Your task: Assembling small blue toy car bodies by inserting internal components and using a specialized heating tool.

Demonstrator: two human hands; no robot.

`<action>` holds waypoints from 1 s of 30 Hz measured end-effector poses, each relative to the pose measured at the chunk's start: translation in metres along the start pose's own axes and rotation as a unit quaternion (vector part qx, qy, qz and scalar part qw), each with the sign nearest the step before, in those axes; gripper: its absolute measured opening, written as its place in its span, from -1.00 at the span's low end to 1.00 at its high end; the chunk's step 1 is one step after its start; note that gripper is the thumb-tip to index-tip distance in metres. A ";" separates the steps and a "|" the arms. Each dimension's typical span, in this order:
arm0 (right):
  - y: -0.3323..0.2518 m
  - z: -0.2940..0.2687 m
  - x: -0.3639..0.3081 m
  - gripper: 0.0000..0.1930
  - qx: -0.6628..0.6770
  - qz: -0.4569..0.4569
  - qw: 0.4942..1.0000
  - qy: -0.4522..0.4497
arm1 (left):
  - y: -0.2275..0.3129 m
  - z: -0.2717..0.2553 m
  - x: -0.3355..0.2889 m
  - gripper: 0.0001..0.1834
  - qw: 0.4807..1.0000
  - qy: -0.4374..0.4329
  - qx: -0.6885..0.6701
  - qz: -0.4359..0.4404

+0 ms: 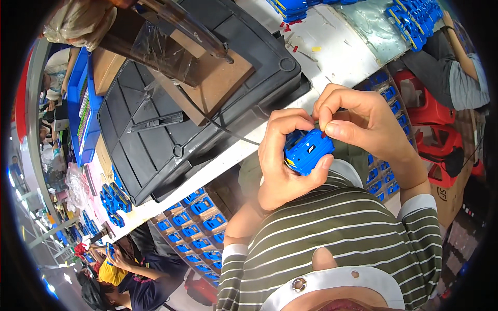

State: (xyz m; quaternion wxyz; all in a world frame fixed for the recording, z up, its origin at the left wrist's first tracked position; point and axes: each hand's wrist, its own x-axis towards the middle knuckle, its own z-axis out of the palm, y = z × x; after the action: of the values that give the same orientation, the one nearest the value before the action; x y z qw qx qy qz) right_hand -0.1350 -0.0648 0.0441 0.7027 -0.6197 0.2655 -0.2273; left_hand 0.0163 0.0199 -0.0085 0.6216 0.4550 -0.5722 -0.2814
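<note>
A blue toy car body (306,154) with a small dark slot on top is held up in front of my chest. My left hand (276,168) is closed around it, fingers behind and thumb along its near side. My right hand (365,116) pinches a small red piece (324,134) between thumb and forefinger at the car's upper right edge. Fingertips partly cover this piece, so I cannot tell whether it sits in the car.
A black plastic lid (207,62) lies on the white table, with a brown board (228,83) and a black box cutter (155,123) on it. Blue parts (288,8) and red bits are beyond. Trays of blue cars (189,228) stand below. Red stools (441,145) and co-workers flank me.
</note>
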 end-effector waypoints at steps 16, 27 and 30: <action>0.005 0.003 -0.001 -0.90 -0.009 0.022 1.000 0.006 | -0.001 0.002 -0.001 -0.52 0.997 0.023 0.062 0.044; 0.009 0.003 -0.006 -0.89 0.021 0.002 1.000 -0.015 | -0.005 0.005 -0.001 -0.52 0.993 0.042 0.094 0.057; 0.007 0.005 -0.006 -0.89 0.016 0.021 1.000 -0.006 | -0.005 0.004 0.000 -0.52 0.993 0.047 0.095 0.058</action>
State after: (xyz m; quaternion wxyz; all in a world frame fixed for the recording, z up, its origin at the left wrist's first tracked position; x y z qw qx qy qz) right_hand -0.1367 -0.0565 0.0376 0.7185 -0.6041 0.2713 -0.2128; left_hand 0.0130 0.0173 -0.0133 0.6170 0.4905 -0.5921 -0.1680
